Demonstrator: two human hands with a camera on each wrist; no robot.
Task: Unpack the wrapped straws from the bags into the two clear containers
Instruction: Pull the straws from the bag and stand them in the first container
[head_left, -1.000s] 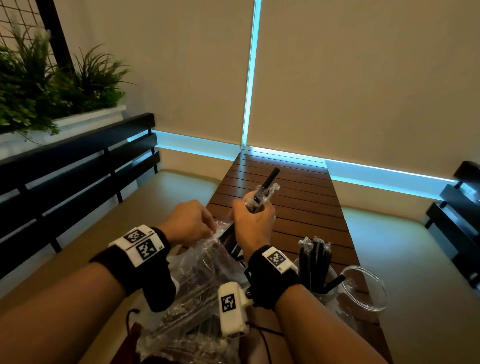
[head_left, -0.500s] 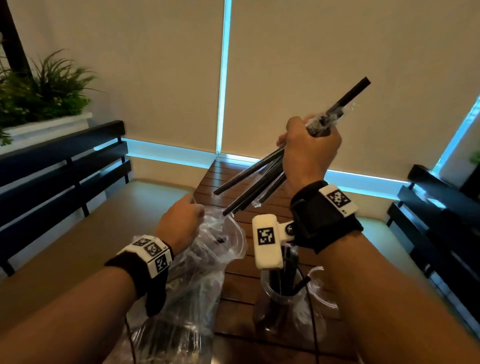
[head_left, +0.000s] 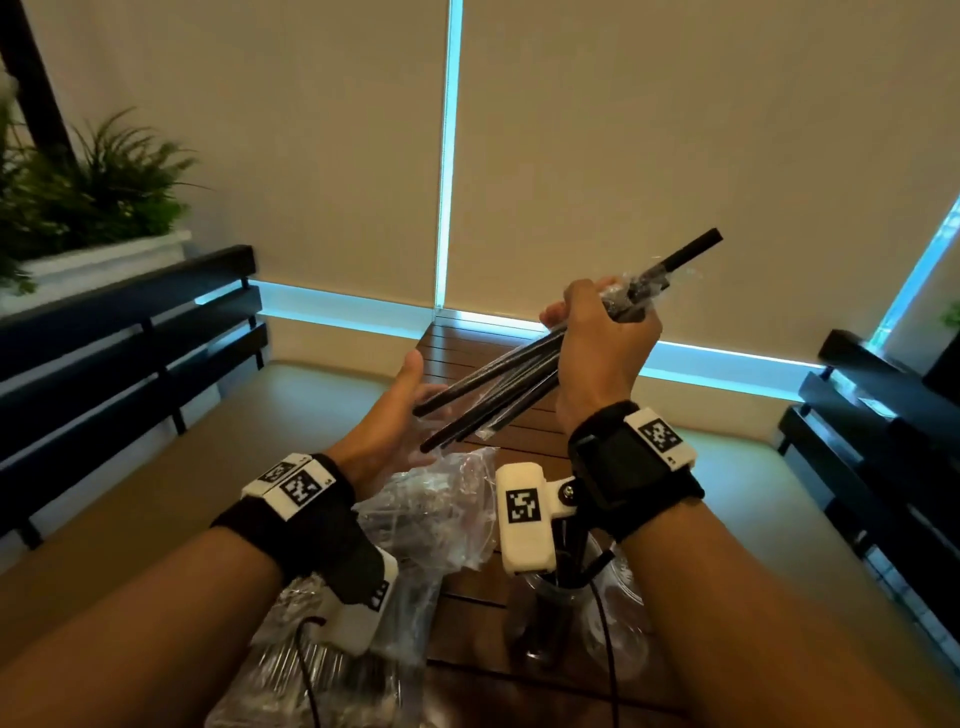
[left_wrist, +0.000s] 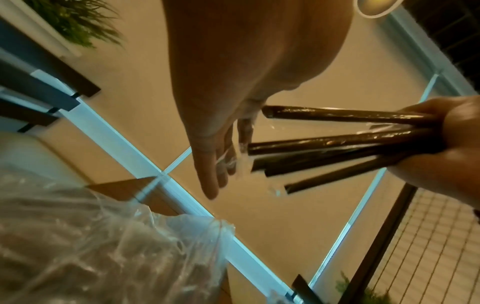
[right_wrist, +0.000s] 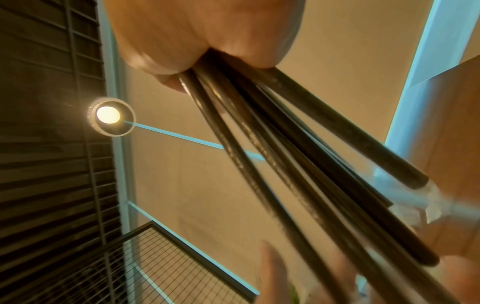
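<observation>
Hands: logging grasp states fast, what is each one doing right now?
Left hand: open, fingers straight, at the loose ends of the straws, holding nothing.
Right hand: closed around a bundle of black wrapped straws.

The head camera looks forward and down over both forearms, along the slatted table (head_left: 470, 358) toward the blinds. The left wrist camera looks up along the left hand (left_wrist: 223, 107), close. The right wrist camera looks up past the right hand (right_wrist: 197, 35), very close. All three share the straws (head_left: 498, 384) above the table.
</observation>
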